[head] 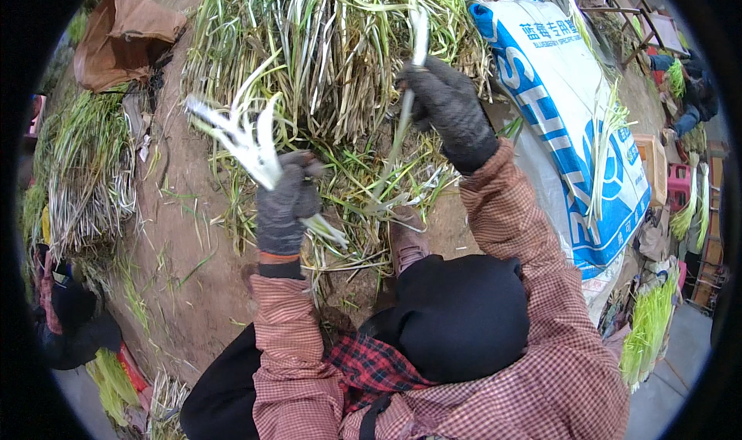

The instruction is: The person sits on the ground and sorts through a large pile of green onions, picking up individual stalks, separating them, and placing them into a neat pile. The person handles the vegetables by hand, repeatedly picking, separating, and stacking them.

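Observation:
My left hand [288, 203], in a dark knit glove, is closed around a small bunch of white-and-green vegetable stalks [255, 150]. Their fanned upper ends are blurred, and cut-looking pale ends poke out below the fist. Higher up and to the right, my gloved right hand [449, 103] grips a single long stalk [419, 31]; a thin leaf trails from beneath it. Beyond both hands lies a large heap of similar leafy stalks [330, 57], with dry, brownish lower ends towards me. Loose leaf scraps [371, 176] litter the ground between the heap and my shoe [407, 240].
A white-and-blue printed woven sack [579, 115] lies on the right with a few stalks on it. Another stalk heap [87, 167] and a brown bag [124, 40] stand left. Trimmed green bundles [649, 327] sit lower right. Other people [693, 89] work at both sides.

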`<state>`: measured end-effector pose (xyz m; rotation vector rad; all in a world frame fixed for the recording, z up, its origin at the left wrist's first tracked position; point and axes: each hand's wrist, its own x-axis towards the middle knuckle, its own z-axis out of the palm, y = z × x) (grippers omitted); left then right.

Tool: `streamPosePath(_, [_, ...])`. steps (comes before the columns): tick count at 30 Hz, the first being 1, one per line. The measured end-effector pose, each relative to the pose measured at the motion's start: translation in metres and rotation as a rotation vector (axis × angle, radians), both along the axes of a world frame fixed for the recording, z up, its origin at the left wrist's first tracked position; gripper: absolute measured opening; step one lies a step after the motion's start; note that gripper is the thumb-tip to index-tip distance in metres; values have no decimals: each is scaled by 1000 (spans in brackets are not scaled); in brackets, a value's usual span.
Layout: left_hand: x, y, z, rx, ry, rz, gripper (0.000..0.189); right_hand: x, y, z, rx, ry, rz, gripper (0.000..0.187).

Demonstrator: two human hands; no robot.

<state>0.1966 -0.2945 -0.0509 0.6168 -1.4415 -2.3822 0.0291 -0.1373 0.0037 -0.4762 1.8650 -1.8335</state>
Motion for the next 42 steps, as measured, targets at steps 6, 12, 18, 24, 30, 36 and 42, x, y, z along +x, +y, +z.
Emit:
streamPosePath(6, [-9, 26, -19, -117, -141, -142, 29, 1, -42, -2, 32, 181, 262, 23])
streamPosePath(12, [-12, 37, -11, 37, -145, -53, 26, 3, -58, -12, 43, 53, 323, 25])
streamPosePath(18, [-10, 25, -10, 139, -38, 47, 26, 8, -38, -47, 166, 3, 787, 26])
streamPosePath(24, [-15, 7, -21, 455, 228, 69, 22, 62, 31, -122, 248, -62, 898, 27])
streamPosePath(30, [-13, -1, -27, 539, 296, 161, 20, 87, 87, -140, 239, 832, 504, 22])
streamPosePath(36, [-16, -5, -18, 480, 293, 231, 19, 79, 149, -139, 859, 711, 898, 23])
streamPosePath(42, [-14, 6, -17, 513, 212, 266, 19, 50, 96, -63, 787, 407, 629, 31])
